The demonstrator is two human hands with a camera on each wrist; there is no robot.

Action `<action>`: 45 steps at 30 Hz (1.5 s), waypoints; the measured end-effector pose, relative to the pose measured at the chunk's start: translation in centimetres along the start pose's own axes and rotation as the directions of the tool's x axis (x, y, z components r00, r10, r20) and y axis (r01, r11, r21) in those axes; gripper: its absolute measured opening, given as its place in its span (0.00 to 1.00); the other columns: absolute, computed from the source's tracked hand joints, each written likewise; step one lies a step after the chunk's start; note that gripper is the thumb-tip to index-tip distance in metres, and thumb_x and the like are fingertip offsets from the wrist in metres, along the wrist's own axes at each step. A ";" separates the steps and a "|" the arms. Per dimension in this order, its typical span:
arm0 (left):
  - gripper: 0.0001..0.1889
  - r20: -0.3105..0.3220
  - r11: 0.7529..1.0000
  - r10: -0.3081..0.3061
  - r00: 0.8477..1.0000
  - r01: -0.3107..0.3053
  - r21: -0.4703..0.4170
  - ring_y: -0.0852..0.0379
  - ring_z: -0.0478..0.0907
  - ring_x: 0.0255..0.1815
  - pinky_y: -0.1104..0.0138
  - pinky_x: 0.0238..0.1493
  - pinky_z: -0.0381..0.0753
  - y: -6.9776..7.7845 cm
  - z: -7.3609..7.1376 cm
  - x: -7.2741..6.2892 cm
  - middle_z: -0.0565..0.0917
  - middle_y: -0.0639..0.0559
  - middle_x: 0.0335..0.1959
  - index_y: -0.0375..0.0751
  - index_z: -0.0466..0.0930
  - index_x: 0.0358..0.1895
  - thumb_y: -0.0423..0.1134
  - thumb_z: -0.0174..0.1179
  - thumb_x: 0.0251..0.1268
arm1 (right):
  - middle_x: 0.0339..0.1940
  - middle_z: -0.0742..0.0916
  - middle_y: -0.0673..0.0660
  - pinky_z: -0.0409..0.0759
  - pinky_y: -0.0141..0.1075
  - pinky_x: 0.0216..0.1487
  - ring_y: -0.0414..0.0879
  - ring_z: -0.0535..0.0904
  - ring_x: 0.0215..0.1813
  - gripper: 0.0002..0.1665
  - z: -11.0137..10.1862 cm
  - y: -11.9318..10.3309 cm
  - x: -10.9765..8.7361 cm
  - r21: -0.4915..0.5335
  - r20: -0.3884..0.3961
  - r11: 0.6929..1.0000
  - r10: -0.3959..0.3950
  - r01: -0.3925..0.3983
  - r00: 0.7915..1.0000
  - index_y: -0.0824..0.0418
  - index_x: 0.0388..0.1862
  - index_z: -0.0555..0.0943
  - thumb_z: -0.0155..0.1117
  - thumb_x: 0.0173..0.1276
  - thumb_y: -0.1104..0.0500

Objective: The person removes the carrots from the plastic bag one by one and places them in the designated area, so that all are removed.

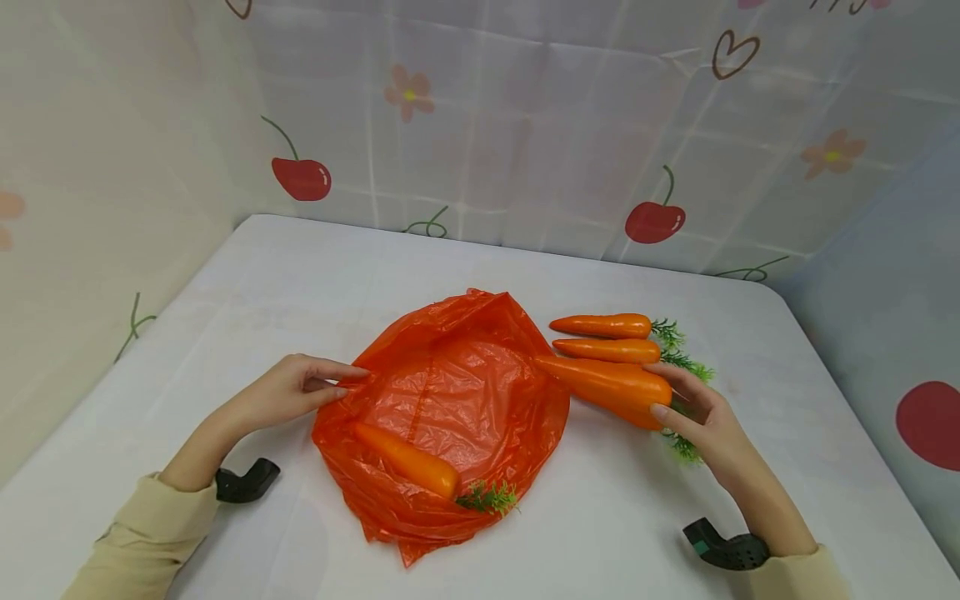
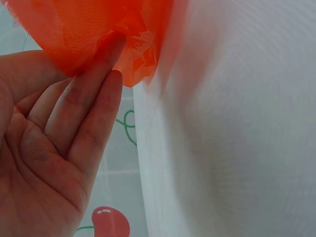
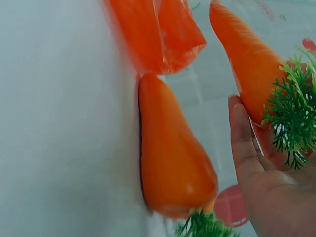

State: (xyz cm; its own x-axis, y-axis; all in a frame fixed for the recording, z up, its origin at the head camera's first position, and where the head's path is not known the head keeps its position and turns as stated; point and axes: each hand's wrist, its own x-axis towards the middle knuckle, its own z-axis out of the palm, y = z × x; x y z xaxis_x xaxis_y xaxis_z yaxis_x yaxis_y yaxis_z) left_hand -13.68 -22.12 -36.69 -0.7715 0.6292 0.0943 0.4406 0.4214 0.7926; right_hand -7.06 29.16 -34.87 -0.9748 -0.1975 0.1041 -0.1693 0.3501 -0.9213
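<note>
An orange-red plastic bag [image 1: 472, 392] lies spread open on the table, and its rim is pinched by the fingers of my left hand [image 1: 300, 387] at the left side. Inside the bag, near the front, is one carrot [image 1: 412, 462] with green leaves. My right hand [image 1: 701, 417] grips another carrot [image 1: 611, 390] by its thick leafy end, its tip pointing left over the bag's right rim. In the right wrist view the held carrot [image 3: 252, 64] is raised above the table, its leaves [image 3: 294, 113] in front of the palm.
Two more carrots, a rear one [image 1: 603, 326] and a nearer one [image 1: 611, 350], lie side by side right of the bag, leaves to the right. Under them is a white-covered table [image 1: 300, 275]. Printed curtains [image 1: 510, 125] stand behind and beside it.
</note>
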 end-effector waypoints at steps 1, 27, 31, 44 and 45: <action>0.16 0.001 1.000 -0.004 1.000 0.004 -0.001 0.59 0.73 0.29 0.70 0.28 0.74 0.0 0.0 0.0 0.82 0.43 0.47 0.31 0.79 0.53 0.26 0.60 0.61 | 0.62 0.69 0.45 0.72 0.26 0.48 0.35 0.67 0.58 0.25 -0.2 0.2 -0.2 -0.003 -0.004 1.000 0.003 -0.003 1.000 0.60 0.66 0.67 0.53 0.71 0.66; 0.16 0.009 1.000 -0.003 1.000 0.003 -0.011 0.59 0.76 0.29 0.70 0.30 0.76 -0.2 0.0 0.1 0.81 0.40 0.47 0.30 0.79 0.53 0.25 0.59 0.61 | 0.54 0.75 0.38 0.77 0.30 0.41 0.31 0.73 0.49 0.25 -2.3 1.8 -3.6 -0.248 -0.010 0.968 0.043 -0.044 0.999 0.67 0.62 0.69 0.60 0.67 0.65; 0.16 0.009 1.000 -0.007 1.000 0.007 -0.009 0.60 0.74 0.27 0.70 0.28 0.75 -0.1 0.0 0.1 0.82 0.41 0.47 0.30 0.79 0.53 0.25 0.59 0.61 | 0.56 0.75 0.46 0.75 0.28 0.43 0.30 0.73 0.50 0.26 -2.2 2.0 -3.5 -0.286 0.004 0.958 0.042 -0.039 0.999 0.65 0.62 0.70 0.62 0.66 0.64; 0.16 0.009 1.000 -0.010 1.000 0.010 -0.001 0.60 0.74 0.27 0.70 0.27 0.75 0.0 0.0 0.2 0.82 0.41 0.46 0.30 0.79 0.52 0.25 0.60 0.60 | 0.63 0.70 0.59 0.64 0.18 0.50 0.28 0.63 0.59 0.29 -1.6 2.4 -3.0 -0.380 0.050 0.920 -0.084 0.096 0.995 0.60 0.62 0.72 0.66 0.61 0.67; 0.16 0.008 1.000 -0.012 1.000 0.012 0.000 0.60 0.74 0.27 0.70 0.28 0.75 0.0 0.0 0.2 0.82 0.41 0.46 0.30 0.79 0.52 0.25 0.60 0.60 | 0.64 0.69 0.59 0.64 0.18 0.50 0.27 0.62 0.59 0.30 -1.6 2.5 -3.0 -0.386 0.052 0.917 -0.089 0.102 0.995 0.60 0.62 0.72 0.67 0.60 0.67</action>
State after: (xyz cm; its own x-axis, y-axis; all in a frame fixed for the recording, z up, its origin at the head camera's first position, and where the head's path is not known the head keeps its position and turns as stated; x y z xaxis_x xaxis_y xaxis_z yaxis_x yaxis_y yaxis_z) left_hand -13.82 -21.98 -36.67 -0.7728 0.6296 0.0803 0.4319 0.4289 0.7934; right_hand -4.78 32.06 -36.86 -0.9470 -0.2752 0.1656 -0.3107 0.6541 -0.6896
